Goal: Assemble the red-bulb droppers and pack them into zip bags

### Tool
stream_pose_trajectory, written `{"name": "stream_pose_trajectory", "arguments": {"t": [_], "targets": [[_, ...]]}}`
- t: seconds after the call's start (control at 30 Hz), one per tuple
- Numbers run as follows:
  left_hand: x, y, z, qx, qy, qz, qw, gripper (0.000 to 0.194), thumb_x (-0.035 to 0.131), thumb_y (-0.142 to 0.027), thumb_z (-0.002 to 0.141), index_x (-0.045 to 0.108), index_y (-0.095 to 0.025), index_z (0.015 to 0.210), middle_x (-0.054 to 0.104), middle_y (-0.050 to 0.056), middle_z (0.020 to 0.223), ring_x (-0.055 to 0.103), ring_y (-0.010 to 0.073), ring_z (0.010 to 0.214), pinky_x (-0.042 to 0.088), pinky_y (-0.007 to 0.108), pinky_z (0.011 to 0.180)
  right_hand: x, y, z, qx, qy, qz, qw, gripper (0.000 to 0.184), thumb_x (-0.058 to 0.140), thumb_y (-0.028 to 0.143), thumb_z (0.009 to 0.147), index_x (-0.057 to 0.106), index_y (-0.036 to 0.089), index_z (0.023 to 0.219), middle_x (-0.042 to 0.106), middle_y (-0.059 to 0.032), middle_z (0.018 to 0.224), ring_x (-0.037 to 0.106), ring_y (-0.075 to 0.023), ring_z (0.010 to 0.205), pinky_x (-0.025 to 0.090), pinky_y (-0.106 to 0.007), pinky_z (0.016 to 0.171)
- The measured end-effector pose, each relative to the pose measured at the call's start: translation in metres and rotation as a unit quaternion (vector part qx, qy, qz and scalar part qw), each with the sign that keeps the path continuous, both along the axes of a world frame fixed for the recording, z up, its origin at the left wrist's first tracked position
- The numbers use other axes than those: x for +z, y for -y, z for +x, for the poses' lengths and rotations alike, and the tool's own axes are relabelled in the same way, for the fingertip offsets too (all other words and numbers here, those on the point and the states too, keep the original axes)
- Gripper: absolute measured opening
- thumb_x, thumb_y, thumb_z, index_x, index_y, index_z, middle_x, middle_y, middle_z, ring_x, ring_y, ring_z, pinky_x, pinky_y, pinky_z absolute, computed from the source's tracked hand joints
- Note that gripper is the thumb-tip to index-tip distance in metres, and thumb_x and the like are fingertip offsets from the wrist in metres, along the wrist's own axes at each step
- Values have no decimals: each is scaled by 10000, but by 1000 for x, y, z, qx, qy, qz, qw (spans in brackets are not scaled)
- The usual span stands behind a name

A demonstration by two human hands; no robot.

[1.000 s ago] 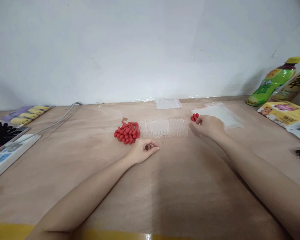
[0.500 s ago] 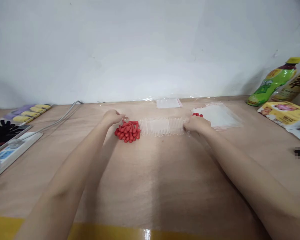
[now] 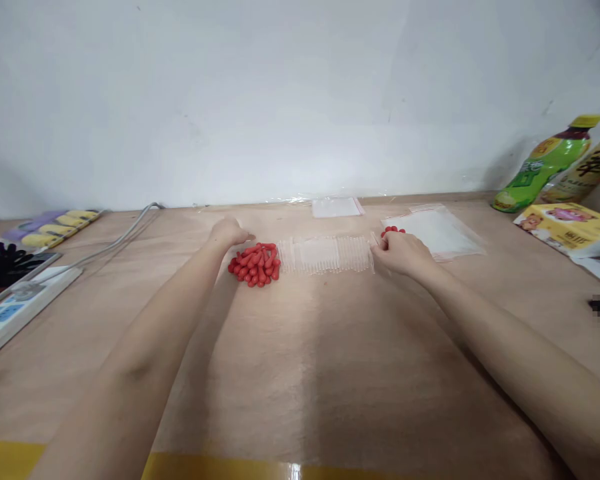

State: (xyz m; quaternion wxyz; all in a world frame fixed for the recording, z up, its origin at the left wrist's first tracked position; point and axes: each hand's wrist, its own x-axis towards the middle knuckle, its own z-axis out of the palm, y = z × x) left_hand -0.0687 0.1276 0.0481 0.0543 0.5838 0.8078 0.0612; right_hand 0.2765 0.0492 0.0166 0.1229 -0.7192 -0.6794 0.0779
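Tubes [image 3: 325, 255] (clear) beside right grip [image 3: 401, 254].

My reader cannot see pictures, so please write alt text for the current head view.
A person's left hand is just behind a pile of red, bulb-ended pieces on a brown table; the right hand is at the right end of a row of thin clear pieces, near more red pieces and plastic bags.

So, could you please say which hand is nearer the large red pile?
Left. The left hand is just behind the large red pile; the right hand is to its right, at the right end of the clear pieces.
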Motion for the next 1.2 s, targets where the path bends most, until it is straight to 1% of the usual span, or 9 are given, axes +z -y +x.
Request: {"name": "stream_pose_trajectory", "arguments": {"t": [0.03,0.1,0.17,0.3,0.4,0.5,0.63,1.0,1.2], "targets": [[2,5,1,-22,-7,79,997,235,643,-359,641,620,-140,723,612,88,641,600,261,728,449,313,637,-3,5,1,23,-27,36,999,185,450,346,751,467,195,644,573,-47,680,537,-192,666,368,-292,583],[5,24,9,-98,3,242,965,225,571,-318,727,620,-141,857,621,81,699,591,228,743,446,308,673,-10,15,3,73,-86,113,987,185,467,361,771,456,198,683,570,-27,659,519,-158,617,368,-277,594],[1,51,24,-201,42,318,925,235,505,-305,795,614,-144,926,617,66,756,582,180,709,449,291,691,-18,23,3,122,-126,174,969,182,471,368,790,468,197,727,573,-18,662,507,-142,591,372,-271,607],[-26,109,61,-411,107,300,854,194,497,-271,824,636,-150,887,578,62,838,558,152,781,454,262,718,-31,35,-5,219,-143,247,933,167,446,324,827,523,179,861,593,-32,712,526,-147,633,380,-281,659],[-51,133,79,-492,153,239,823,188,515,-234,819,633,-142,933,573,78,895,549,150,812,457,257,727,-38,43,-13,270,-142,260,916,175,436,281,840,554,172,911,607,-41,743,546,-147,671,371,-287,685],[-64,137,85,-500,189,197,822,180,512,-221,829,641,-146,929,596,71,870,555,142,773,459,253,708,-42,50,-18,323,-120,244,906,166,445,259,841,581,183,898,624,-35,775,549,-130,660,344,-294,702],[-64,132,84,-479,200,181,836,198,506,-260,842,649,-160,934,604,55,791,557,140,716,456,261,677,-45,54,-21,366,-101,226,897,167,460,260,838,596,196,910,651,-38,845,567,-127,703,310,-305,739],[-64,130,88,-494,249,187,812,213,521,-264,838,641,-170,987,624,64,859,586,141,752,475,257,677,-38,59,-34,363,-78,217,903,204,438,304,870,622,258,945,679,-1,857,581,-103,696,234,-297,688],[-65,130,88,-500,267,192,801,179,570,-238,809,652,-169,952,640,61,875,601,138,776,486,249,703,-41,57,-32,373,-93,207,900,222,445,295,868,629,251,985,653,-16,818,557,-107,682,268,-293,689]]}}
